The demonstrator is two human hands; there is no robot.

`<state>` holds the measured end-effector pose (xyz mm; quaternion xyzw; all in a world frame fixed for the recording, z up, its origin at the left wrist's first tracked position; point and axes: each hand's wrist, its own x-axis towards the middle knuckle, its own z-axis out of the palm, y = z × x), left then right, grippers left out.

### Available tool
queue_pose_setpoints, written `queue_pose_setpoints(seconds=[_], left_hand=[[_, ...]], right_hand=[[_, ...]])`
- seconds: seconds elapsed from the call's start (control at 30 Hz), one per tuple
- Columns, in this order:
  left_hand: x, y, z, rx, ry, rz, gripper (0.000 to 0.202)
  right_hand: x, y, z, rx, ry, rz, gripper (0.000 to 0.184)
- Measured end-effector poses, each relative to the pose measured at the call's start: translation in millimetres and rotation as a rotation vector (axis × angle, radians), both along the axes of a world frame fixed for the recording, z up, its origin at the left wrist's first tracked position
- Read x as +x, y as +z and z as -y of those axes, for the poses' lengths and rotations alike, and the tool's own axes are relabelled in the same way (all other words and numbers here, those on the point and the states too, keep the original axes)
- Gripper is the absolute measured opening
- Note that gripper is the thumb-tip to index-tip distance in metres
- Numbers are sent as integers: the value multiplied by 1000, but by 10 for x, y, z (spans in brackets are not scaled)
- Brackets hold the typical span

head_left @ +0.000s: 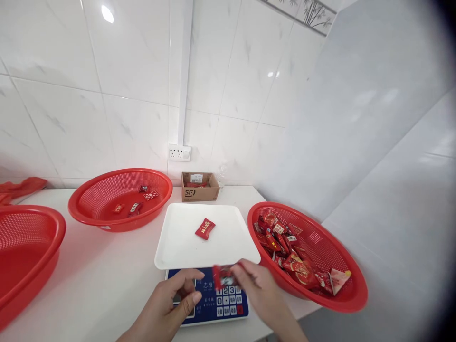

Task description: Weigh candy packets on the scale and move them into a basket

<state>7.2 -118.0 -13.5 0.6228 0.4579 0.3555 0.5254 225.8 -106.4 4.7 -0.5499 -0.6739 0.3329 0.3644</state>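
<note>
My right hand hovers over the blue keypad of a weighing scale and pinches a small red wrapped candy, blurred by motion. My left hand is beside it over the scale's display, fingers loosely curled, thumb and forefinger close together, with nothing visible in them. On the scale's white tray lies one red wrapped candy. A red mesh basket to the right holds several red candies.
A red mesh basket at back left holds several candies. Another red basket sits at the far left edge. A small cardboard box stands against the tiled wall below a socket. The white counter ends at the right.
</note>
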Motion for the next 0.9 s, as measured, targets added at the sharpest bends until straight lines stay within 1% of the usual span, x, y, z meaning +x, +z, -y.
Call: queue_pose_setpoints(seconds=[0.13, 0.2, 0.23, 0.27, 0.3, 0.4, 0.47, 0.5, 0.57, 0.67, 0.77, 0.9], left_hand=[[-57, -33, 3, 29, 16, -114, 27], [-95, -17, -21, 98, 9, -181, 25], [-110, -1, -47, 149, -2, -220, 24], [-119, 21, -85, 204, -17, -262, 24], [-120, 51, -136, 257, -36, -307, 24], [-60, 169, -368, 395, -117, -484, 30], [36, 248, -575, 484, -193, -643, 39], [95, 278, -686, 526, -237, -734, 44], [219, 306, -903, 551, -277, -794, 50], [366, 277, -1165, 574, -300, -843, 43], [433, 230, -1310, 590, -293, -871, 35], [430, 244, -1377, 579, -235, -849, 42]], right_hand=[[722, 60, -48, 49, -602, 58, 57], [981, 44, -73, 131, -782, 190, 66], [1057, 16, -83, 157, -808, 240, 71], [1098, -25, -94, 168, -792, 281, 74], [1107, -74, -104, 155, -741, 309, 74], [1014, -226, -133, 31, -496, 394, 63], [930, -294, -144, -64, -390, 513, 57], [899, -313, -145, -96, -370, 578, 55], [871, -330, -137, -115, -373, 675, 52], [900, -348, -112, -76, -381, 694, 50], [949, -392, -100, -19, -366, 711, 47], [963, -444, -102, 48, -354, 767, 46]])
